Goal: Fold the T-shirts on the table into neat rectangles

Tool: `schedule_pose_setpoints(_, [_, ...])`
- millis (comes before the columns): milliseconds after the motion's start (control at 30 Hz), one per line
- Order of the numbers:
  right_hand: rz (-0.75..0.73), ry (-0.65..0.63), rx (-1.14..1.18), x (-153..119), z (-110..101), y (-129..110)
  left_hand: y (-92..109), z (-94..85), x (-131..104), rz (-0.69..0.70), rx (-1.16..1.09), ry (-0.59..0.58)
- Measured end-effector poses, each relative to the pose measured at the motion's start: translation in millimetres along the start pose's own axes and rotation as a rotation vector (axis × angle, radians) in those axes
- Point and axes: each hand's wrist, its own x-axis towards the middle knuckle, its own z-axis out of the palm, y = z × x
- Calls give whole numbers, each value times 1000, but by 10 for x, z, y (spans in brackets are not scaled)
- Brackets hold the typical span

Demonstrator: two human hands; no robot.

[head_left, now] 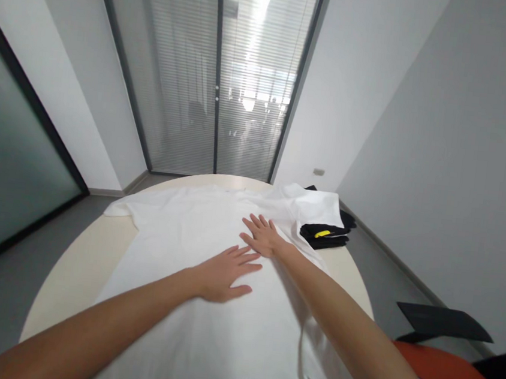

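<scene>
Resting open on 1 white shirt [186, 224], the left hand [224, 276] and right hand [263, 239] spread their fingers.

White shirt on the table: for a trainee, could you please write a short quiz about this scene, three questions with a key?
1. True or false: the left hand lies palm down on the white shirt.
2. What colour is the small patch on the black stack? A. Green B. Yellow C. Red
3. Which hand is nearer to the black stack?

Key: 1. True. 2. B. 3. The right hand.
</scene>
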Motion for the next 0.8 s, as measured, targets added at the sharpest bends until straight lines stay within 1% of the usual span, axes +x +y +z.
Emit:
schedule_pose_setpoints(133, [-36, 81, 33, -19, 42, 66, -216, 5, 5, -232, 67, 47])
schedule_pose_setpoints(233, [-104, 139, 69, -72, 34, 120, -397, -12, -24, -299, 104, 17])
schedule_pose_setpoints(400, [-312, 244, 119, -223, -55, 208, -683, -75, -83, -382, 130, 9])
schedule_pose_setpoints(467, [-339, 276, 117, -277, -90, 234, -788, -80, -117, -467, 154, 37])
schedule_pose_setpoints(533, [-349, 292, 90, -317, -109, 245, -904, -78, -179, -578, 202, 96])
schedule_pose_setpoints(600, [-323, 317, 56, -347, -110, 235, -1043, -85, -283, -714, 265, 170])
schedule_pose_setpoints(700, [-167, 435, 73, -411, -79, 193, -1281, -125, -502, -951, 337, 236])
schedule_pose_setpoints(767, [-75, 531, 150, -486, -52, 169, -1430, -162, -657, -1048, 330, 225])
schedule_pose_setpoints(800, [-65, 564, 189, -534, -41, 165, -1493, -179, -726, -1072, 319, 208])
